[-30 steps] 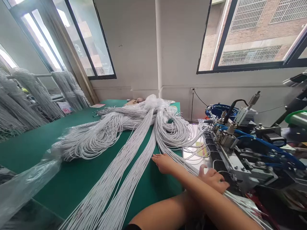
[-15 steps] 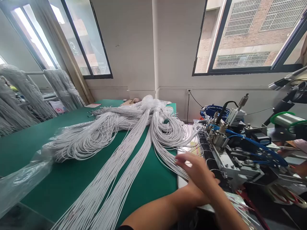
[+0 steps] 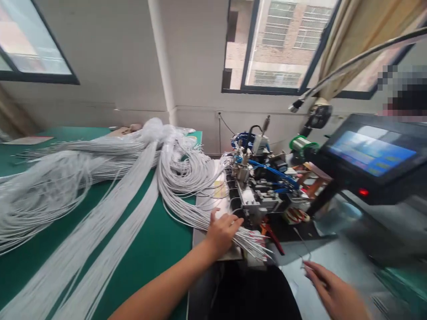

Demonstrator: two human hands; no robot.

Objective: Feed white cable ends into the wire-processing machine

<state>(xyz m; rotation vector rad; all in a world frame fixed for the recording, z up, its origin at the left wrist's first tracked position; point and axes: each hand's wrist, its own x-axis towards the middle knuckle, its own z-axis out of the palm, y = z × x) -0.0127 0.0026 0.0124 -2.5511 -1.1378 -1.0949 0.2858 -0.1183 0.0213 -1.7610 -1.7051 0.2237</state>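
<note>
My left hand point(image 3: 222, 231) lies curled over a bundle of thin white wires point(image 3: 187, 209) at the edge of the green table point(image 3: 160, 242), pressing it just behind the red-tipped wire ends point(image 3: 256, 250). Those ends fan out in front of a small metal machine point(image 3: 256, 198) with blue hoses. At the lower right, my right hand point(image 3: 330, 291) is blurred by motion. Its fingers are pinched together on a single thin wire point(image 3: 305, 253) that loops up from them.
Large hanks of white wire point(image 3: 50, 191) cover the left of the table, tied under clear plastic point(image 3: 153, 130) at the back. A tilted touchscreen point(image 3: 370, 153) on a dark arm stands at the right. A green spool point(image 3: 300, 143) sits behind the machine.
The view has swung to the right. My arms have uncrossed: the left hand settled on the wire bundle, and the right hand pulled away to the lower right with a thin wire.
</note>
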